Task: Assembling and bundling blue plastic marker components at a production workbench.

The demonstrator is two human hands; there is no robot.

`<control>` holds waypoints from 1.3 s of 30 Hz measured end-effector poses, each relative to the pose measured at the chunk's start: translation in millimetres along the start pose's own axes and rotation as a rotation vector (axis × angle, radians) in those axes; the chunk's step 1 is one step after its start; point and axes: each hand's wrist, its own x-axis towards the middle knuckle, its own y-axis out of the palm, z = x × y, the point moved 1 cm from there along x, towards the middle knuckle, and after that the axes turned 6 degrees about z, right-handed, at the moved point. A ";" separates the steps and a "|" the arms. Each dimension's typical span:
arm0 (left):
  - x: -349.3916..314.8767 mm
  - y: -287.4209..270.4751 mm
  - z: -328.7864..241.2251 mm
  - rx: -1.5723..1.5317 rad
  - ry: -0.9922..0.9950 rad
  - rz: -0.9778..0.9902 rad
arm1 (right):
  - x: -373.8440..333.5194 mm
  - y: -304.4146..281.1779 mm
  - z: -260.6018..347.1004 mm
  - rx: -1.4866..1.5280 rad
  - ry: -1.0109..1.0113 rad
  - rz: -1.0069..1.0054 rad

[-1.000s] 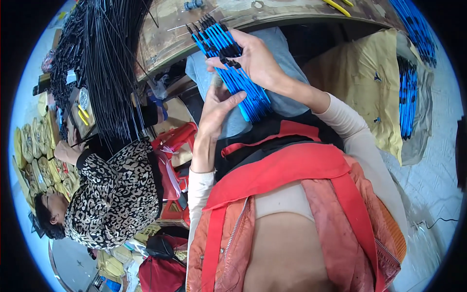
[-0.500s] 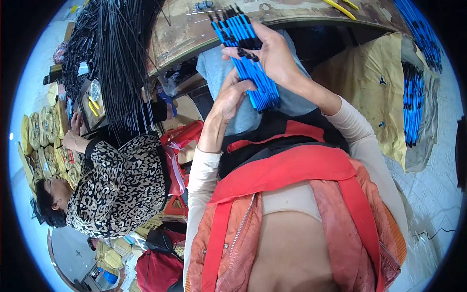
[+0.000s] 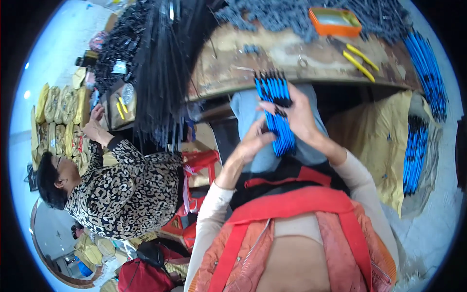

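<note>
A bundle of slim blue rods with black ends (image 3: 284,140) is held upright over my lap, just below the bench edge. My right hand (image 3: 302,116) wraps round its upper part from the right, thumb across the front by the black bands. Lower down, my left hand (image 3: 252,142) is closed against the bundle's left side; its fingertips are partly hidden behind the rods. A small blue-grey part (image 3: 251,49) and a thin metal pin (image 3: 243,68) lie on the wooden bench (image 3: 221,61) beyond the bundle.
Yellow-handled pliers (image 3: 360,63), an orange tray (image 3: 335,32) and heaped grey parts (image 3: 277,18) cover the bench. Long black rods (image 3: 163,68) hang over its left side. More blue bundles (image 3: 415,155) rest in a sack at right. A co-worker (image 3: 126,190) sits at left.
The view has shifted, so the bundle and both hands appear lower and further right, and more bench shows. My hands keep their hold on the bundle.
</note>
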 end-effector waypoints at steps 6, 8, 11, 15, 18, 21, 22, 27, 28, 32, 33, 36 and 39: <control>1.4 -31.4 -87.4 0.293 0.338 -0.248 | -13.7 -9.5 17.3 0.182 0.005 0.021; 33.9 -32.4 -111.7 0.722 0.521 -0.364 | -13.1 -10.4 16.3 0.171 -0.031 0.026; 91.6 -40.2 -128.2 1.232 0.793 -0.439 | -5.9 -15.6 11.1 0.210 -0.009 0.032; 115.6 -52.0 -126.7 1.569 0.660 -0.399 | 6.2 -24.5 8.8 0.215 0.084 0.029; 104.0 -48.4 -116.0 1.187 0.672 -0.500 | 19.5 -36.3 -6.0 0.236 0.153 0.089; 89.7 -42.6 -112.8 0.071 0.398 -0.280 | 26.5 -40.1 -5.5 0.259 0.225 0.092; 86.8 -42.1 -112.6 0.042 0.446 -0.239 | 27.3 -40.9 -5.2 0.279 0.238 0.104; 79.7 -36.9 -110.7 -0.095 0.443 -0.190 | 29.1 -32.9 -5.1 0.249 0.271 0.119; 79.1 -35.4 -110.6 -0.152 0.443 -0.147 | 28.8 -31.7 -4.3 0.249 0.273 0.129; 72.8 -39.1 -107.9 -0.140 0.402 -0.130 | 27.1 -26.5 -0.4 0.251 0.252 0.146; 75.4 -41.3 -105.6 -0.191 0.416 -0.088 | 27.1 -27.7 -3.3 0.239 0.252 0.142; 77.0 -47.4 -101.3 -0.306 0.418 -0.010 | 27.8 -27.8 -6.3 0.225 0.253 0.141; 76.7 -47.8 -100.6 -0.344 0.419 0.019 | 29.5 -26.4 -5.4 0.233 0.256 0.147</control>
